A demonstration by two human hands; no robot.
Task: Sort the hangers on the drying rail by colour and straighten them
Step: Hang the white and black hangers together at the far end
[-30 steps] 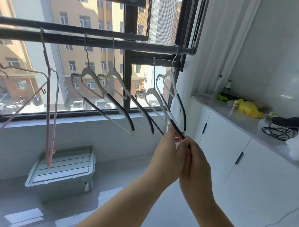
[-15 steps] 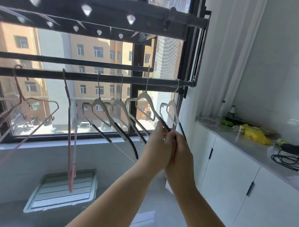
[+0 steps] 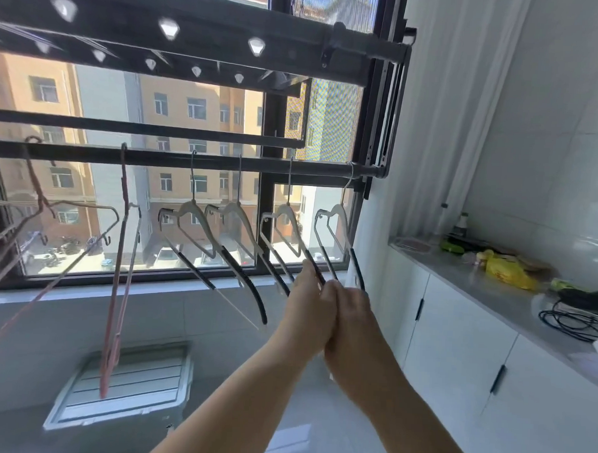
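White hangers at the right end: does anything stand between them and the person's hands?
Nothing visible does. The left hand and right hand meet at the black lower ends of the two rightmost white hangers, with no other hanger or object between.

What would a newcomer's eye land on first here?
The left hand and right hand meet mid-frame at the black lower ends of the white hangers on the drying rail; their grip is hidden. Pink hangers hang further left on the same rail.
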